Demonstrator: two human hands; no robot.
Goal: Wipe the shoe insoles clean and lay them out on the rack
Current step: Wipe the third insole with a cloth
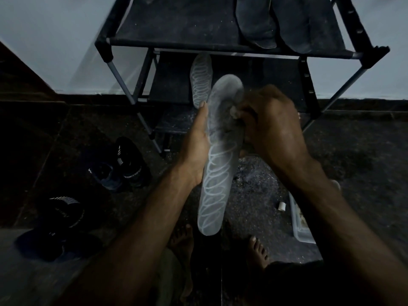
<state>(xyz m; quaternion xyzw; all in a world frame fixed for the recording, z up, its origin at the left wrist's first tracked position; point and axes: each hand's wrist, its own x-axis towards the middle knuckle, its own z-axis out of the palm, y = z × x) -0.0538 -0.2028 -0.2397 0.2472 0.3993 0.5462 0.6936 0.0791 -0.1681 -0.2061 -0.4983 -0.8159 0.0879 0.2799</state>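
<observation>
A long pale grey insole [217, 168] with a looping white pattern is held upright in front of me. My left hand [196, 146] grips its left edge from behind. My right hand [269, 124] is closed on a small grey cloth [234, 112] pressed against the insole's upper half. A matching patterned insole [200, 78] lies on the second shelf of the black rack [176, 29]. Two dark insoles [256, 23] lie side by side on the top shelf at the right.
Two dark sneakers [123, 164] stand on the dark floor at the left, with another pair [59, 219] nearer me. A clear plastic tub [298, 226] and a small white object [281, 206] sit at the right. My bare feet [258, 250] are below. A pale wall is behind the rack.
</observation>
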